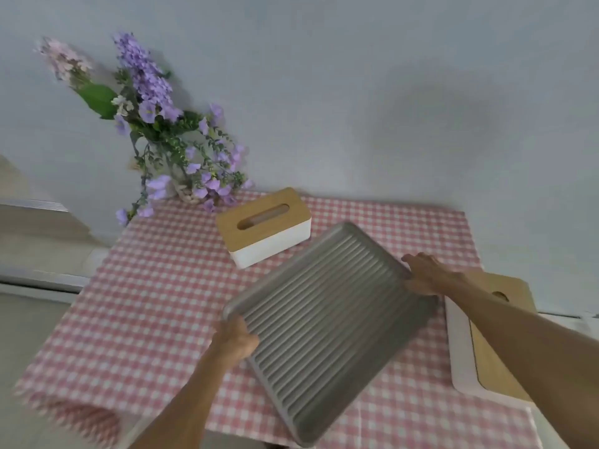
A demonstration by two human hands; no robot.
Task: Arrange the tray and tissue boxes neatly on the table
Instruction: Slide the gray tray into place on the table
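While your left hand [238,340] and right hand [424,273] are each closed on opposite edges of the ribbed grey tray [327,322], held askew above the checked table [155,296] between both tissue boxes [264,226], you likely need to square it next.

trays: 1 [327,322] | tissue boxes: 2 [264,226] [492,361] | hands: 2 [236,340] [428,275] | flower bunches: 1 [162,131]

A table against a plain wall

The pale grey wall [356,76] stands behind the table, covered by a pink checked cloth [155,286]; purple flowers [152,102] stand far left.
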